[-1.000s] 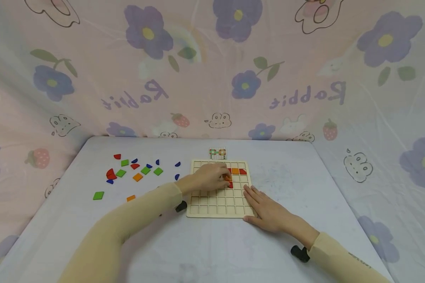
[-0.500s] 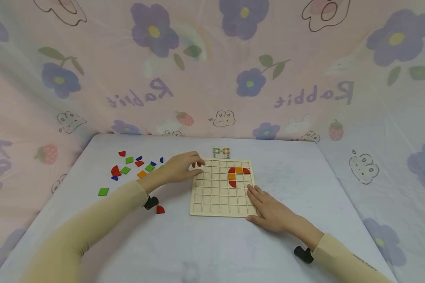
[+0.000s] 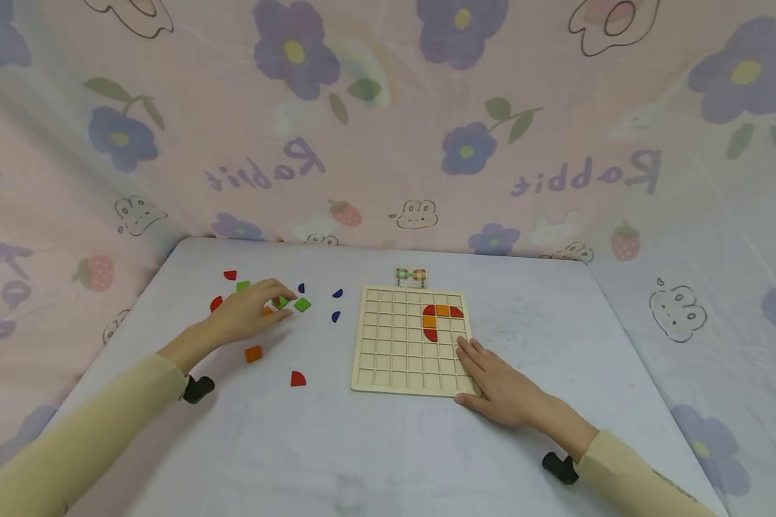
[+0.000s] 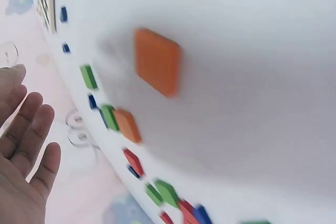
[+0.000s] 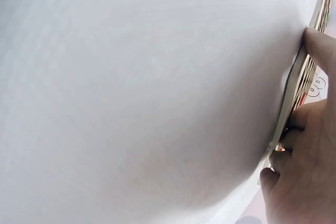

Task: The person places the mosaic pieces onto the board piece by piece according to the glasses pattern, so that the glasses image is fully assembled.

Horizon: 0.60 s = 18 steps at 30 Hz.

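Note:
In the head view my left hand [image 3: 248,312] hovers over scattered flat pieces at the left, thumb and fingers apart. The left wrist view shows that hand [image 4: 26,153] above the table with nothing in its fingers. Close by are a green square piece [image 3: 302,305], an orange square piece [image 3: 253,353] and others partly hidden under the hand. My right hand [image 3: 501,384] rests on the right edge of a pale gridded board [image 3: 388,366], fingers extended. The board bears orange squares [image 3: 430,322] and red rounded-corner pieces [image 3: 430,334] in a bent row.
Behind the board lies a small pattern card [image 3: 411,276]. Blue half-round pieces [image 3: 336,316] lie between the left hand and the board. A red quarter-round piece [image 3: 298,378] sits nearer the front. A patterned curtain [image 3: 388,143] closes off the table's back.
My left hand has let go of an orange square on the board and moved left to the loose pieces. The right hand stays on the board's edge. The head view has shifted slightly.

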### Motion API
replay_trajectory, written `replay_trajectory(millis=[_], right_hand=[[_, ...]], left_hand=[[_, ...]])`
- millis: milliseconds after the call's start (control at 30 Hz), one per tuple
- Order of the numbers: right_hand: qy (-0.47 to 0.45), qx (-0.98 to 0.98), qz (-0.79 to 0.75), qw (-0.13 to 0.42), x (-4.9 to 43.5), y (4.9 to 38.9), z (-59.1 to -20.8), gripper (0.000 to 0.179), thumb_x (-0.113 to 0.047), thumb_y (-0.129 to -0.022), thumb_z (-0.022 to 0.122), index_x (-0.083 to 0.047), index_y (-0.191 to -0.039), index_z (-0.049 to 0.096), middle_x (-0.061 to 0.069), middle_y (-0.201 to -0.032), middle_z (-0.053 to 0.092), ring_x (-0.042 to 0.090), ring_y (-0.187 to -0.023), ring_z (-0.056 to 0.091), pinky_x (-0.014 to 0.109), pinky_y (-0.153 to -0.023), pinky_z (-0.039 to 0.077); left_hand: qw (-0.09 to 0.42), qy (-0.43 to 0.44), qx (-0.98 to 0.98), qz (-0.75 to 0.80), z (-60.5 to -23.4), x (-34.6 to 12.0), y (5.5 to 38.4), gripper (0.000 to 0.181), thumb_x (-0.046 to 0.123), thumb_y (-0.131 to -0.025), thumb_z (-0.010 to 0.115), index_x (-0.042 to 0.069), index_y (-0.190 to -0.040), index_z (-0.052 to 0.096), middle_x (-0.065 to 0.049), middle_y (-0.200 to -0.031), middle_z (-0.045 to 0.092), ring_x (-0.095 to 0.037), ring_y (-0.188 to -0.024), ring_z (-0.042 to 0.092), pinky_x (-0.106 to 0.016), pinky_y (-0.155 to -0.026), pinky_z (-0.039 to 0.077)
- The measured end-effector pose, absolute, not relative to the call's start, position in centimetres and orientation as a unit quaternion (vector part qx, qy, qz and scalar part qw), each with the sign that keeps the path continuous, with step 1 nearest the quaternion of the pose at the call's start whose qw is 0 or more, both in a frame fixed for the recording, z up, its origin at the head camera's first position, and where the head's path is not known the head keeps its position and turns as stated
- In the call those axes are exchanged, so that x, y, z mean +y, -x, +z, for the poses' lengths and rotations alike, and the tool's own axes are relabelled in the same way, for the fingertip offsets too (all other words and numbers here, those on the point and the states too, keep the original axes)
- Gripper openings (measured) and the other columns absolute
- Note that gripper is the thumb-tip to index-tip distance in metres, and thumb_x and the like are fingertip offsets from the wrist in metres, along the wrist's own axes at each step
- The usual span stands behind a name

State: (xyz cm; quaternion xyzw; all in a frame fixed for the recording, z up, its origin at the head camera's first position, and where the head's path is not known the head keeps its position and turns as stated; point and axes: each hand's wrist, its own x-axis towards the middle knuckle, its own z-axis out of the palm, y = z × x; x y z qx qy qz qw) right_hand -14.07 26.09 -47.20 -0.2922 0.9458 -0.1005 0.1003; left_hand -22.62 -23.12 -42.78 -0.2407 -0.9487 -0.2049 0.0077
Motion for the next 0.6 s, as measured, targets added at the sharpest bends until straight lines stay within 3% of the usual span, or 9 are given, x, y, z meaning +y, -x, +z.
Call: replay_trajectory(millis=[200, 433, 600], right_hand=[[0.292, 0.946, -0.099, 0.099, 26.0, 14.0, -46.9, 0.086, -0.054, -0.104, 0.057, 0.003, -0.161, 0.028, 0.017, -0.172, 0.017, 0.039, -0.157, 0.018, 0.057, -0.122, 0.027], [0.292, 0.945, -0.102, 0.103, 26.1, 13.9, -46.8, 0.086, -0.054, -0.104, 0.057, 0.003, -0.161, 0.027, 0.017, -0.172, 0.016, 0.04, -0.157, 0.017, 0.058, -0.122, 0.026], [0.295, 0.944, -0.101, 0.105, 26.0, 13.9, -46.8, 0.086, -0.053, -0.104, 0.057, 0.003, -0.161, 0.027, 0.016, -0.172, 0.016, 0.039, -0.157, 0.017, 0.057, -0.122, 0.026]], left_hand=[[0.008, 0.201, -0.962, -0.182, -43.3, -26.9, 22.3, 0.033, 0.016, -0.096, 0.077, 0.008, -0.126, 0.071, -0.009, -0.117, 0.068, -0.028, -0.102, 0.066, -0.048, -0.081, 0.058], [-0.012, 0.171, -0.968, -0.183, -44.4, -28.7, 22.9, 0.036, 0.02, -0.097, 0.076, 0.004, -0.128, 0.069, -0.018, -0.123, 0.068, -0.031, -0.102, 0.066, -0.053, -0.087, 0.058], [-0.031, 0.167, -0.968, -0.186, -44.7, -28.7, 23.3, 0.03, 0.019, -0.094, 0.078, 0.006, -0.121, 0.073, -0.005, -0.104, 0.066, -0.027, -0.099, 0.063, -0.046, -0.083, 0.057]])
